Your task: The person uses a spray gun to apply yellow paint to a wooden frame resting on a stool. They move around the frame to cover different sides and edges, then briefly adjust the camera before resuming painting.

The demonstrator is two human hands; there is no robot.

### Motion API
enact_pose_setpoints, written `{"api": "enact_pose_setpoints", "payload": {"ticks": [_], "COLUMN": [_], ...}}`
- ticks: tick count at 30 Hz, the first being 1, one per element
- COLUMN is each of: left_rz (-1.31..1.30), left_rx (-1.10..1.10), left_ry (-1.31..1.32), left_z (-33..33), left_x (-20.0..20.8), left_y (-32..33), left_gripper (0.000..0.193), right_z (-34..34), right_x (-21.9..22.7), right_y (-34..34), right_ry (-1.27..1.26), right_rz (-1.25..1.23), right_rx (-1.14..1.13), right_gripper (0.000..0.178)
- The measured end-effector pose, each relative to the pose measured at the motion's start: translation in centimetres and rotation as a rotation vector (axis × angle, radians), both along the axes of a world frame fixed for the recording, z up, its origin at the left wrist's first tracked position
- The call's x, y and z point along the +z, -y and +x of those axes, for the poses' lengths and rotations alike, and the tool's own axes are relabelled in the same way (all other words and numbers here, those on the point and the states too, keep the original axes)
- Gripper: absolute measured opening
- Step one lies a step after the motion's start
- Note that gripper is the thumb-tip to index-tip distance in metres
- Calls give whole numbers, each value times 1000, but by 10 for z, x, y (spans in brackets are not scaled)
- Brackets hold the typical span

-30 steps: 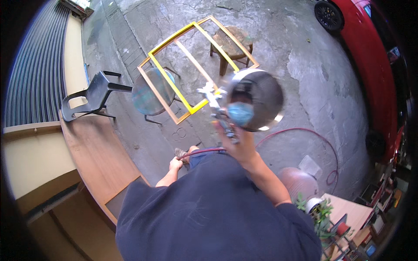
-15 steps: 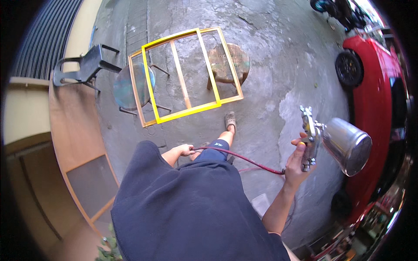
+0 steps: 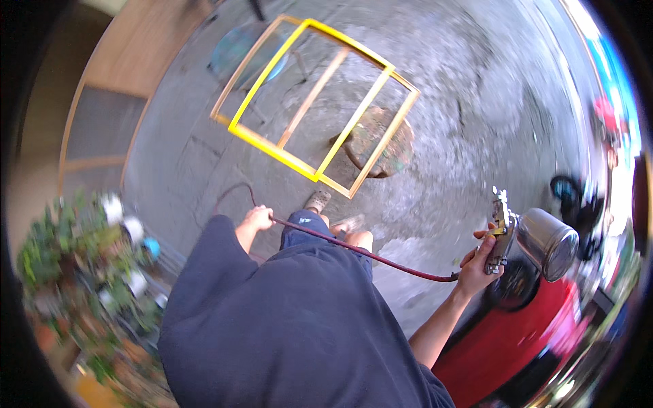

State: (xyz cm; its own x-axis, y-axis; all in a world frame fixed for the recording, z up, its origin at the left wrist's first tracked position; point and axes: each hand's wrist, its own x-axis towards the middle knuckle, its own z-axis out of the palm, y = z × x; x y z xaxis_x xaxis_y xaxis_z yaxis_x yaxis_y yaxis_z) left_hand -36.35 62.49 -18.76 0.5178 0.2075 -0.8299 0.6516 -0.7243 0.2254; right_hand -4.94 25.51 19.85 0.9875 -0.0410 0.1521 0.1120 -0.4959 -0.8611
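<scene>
My right hand (image 3: 481, 262) is wrapped round the handle of a metal spray gun (image 3: 502, 234), whose silver cup (image 3: 546, 243) points out to the right. A dark red hose (image 3: 367, 253) runs from the gun across my front to my left hand (image 3: 258, 218), which is closed on it. Beyond my feet a wooden frame (image 3: 409, 102) rests on two stools, with a bright yellow frame (image 3: 272, 157) on top of it. One stool is round and worn brown (image 3: 384, 143); the other has a bluish-green seat (image 3: 235, 51).
Potted plants (image 3: 75, 258) crowd the lower left. A wooden panel with grey insets (image 3: 105, 122) stands at the upper left. On the right are a red car (image 3: 510, 340) and a dark motorbike (image 3: 578, 211). Grey concrete floor (image 3: 469, 88) lies around the stools.
My body and view have turned, so the frames and stools appear rotated and the plants have come into view at left. Both hands keep hold of the spray gun and the hose.
</scene>
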Motion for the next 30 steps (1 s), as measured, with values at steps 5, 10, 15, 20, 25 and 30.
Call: {"api": "enact_pose_setpoints", "payload": {"ticks": [5, 10, 15, 20, 25, 30], "left_rz": [141, 425, 595, 748, 849, 950], "left_rx": [386, 643, 889, 1068, 1125, 1179], "left_ry": [115, 460, 550, 655, 735, 749], "left_z": [-28, 18, 52, 43, 45, 49], "left_x": [-9, 35, 65, 70, 75, 77], "left_y": [68, 168, 275, 312, 316, 323], "left_gripper": [26, 36, 41, 46, 52, 52], "right_z": [120, 247, 284, 287, 269, 254], "right_x": [-43, -117, -131, -164, -212, -252], "right_y": [-12, -44, -114, -162, -216, -246], "right_ry": [-51, -13, -6, -7, 32, -9], "right_rz": [-63, -227, -339, -421, -463, -438], "right_rx": [383, 854, 1223, 1475, 1639, 1805], "right_gripper": [27, 14, 18, 25, 26, 27]}}
